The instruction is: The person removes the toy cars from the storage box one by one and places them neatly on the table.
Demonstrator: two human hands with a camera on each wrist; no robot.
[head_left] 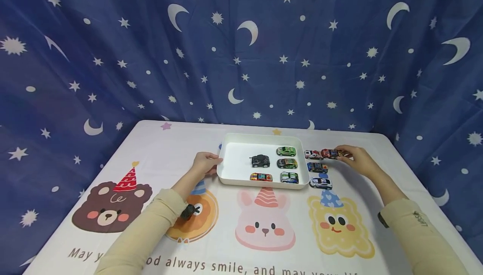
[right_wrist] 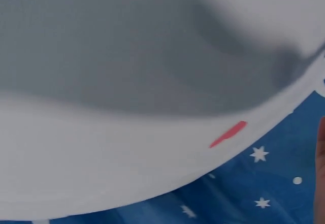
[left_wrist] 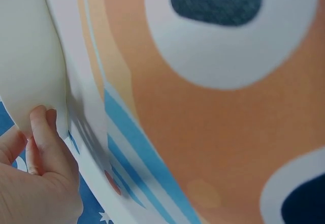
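Observation:
My left hand point(head_left: 205, 164) pinches the left wall of a shallow white tray point(head_left: 235, 157); the left wrist view shows thumb and fingers on the edge of that tray point(left_wrist: 30, 51). At the right, my right hand point(head_left: 356, 159) grips the rear of a red toy car point(head_left: 330, 154). Its front meets a white-and-red toy car point(head_left: 313, 154) beside the tray. Below them stand a blue toy car point(head_left: 317, 167) and a white-and-blue toy car point(head_left: 320, 182). In the right wrist view only a sliver of the hand point(right_wrist: 321, 168) appears; the car is out of sight there.
Inside the tray are a black toy tank point(head_left: 260, 160), an orange-red car point(head_left: 261, 177), a green car point(head_left: 286, 151), a dark multicoloured car point(head_left: 287, 163) and a white-and-green car point(head_left: 289, 177). A printed cloth point(head_left: 264, 220) covers the table. Behind hangs a blue starry curtain point(head_left: 211, 57).

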